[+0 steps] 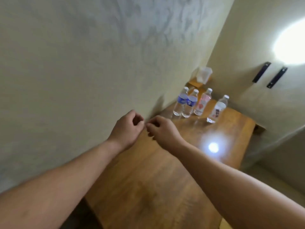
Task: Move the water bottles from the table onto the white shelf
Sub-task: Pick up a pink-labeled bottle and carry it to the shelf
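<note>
The left hand [127, 128] and right hand [163, 131] hovered over the desk [148, 179], both loosely clenched, empty; four bottles [201, 102] stood beyond the right hand.

One bench [148, 187]. Four bottles: two blue bottles [181, 102] [190, 104], one pink bottle [202, 103], one white bottle [217, 109]. Two hands: left hand [127, 128], right hand [163, 129]. Two black brackets [261, 72] [277, 77] on the wall [239, 55]. One clear tub [204, 74]. One lamp [290, 45].
</note>
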Motion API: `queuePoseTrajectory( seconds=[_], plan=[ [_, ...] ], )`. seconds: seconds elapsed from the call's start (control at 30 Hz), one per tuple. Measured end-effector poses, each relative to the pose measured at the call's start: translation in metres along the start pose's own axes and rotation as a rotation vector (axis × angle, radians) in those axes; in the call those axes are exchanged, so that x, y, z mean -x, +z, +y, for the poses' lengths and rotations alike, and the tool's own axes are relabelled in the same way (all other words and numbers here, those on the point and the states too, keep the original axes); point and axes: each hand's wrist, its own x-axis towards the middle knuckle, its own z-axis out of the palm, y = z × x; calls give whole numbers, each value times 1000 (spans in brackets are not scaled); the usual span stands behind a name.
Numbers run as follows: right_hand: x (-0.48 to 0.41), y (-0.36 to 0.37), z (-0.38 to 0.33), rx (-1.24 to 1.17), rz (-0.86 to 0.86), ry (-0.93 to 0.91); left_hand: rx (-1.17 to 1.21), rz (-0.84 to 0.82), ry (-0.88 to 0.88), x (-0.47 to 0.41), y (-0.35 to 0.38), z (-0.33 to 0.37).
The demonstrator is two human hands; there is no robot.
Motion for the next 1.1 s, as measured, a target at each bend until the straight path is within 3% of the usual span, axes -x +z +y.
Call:
queuePoseTrajectory(
  seconds=[0.33,0.53,0.7,0.8,0.93,1.1],
  plan=[
    [-125,-186,240,123,111,296,-40,-329,-91,-149,271,44],
    [-198,-269,322,156,199,351,-9,-412,-101,-232,392,73],
    [-257,-310,371,111,354,350,-2,-439,-82,-285,478,84],
    [-285,-320,385,73,343,282,-23,-455,-107,-304,514,86],
    [-309,-311,393,0,330,206,-4,-520,-151,-319,539,82],
    [-311,-300,387,38,377,223,-14,-493,-78,-321,547,81]
  ],
)
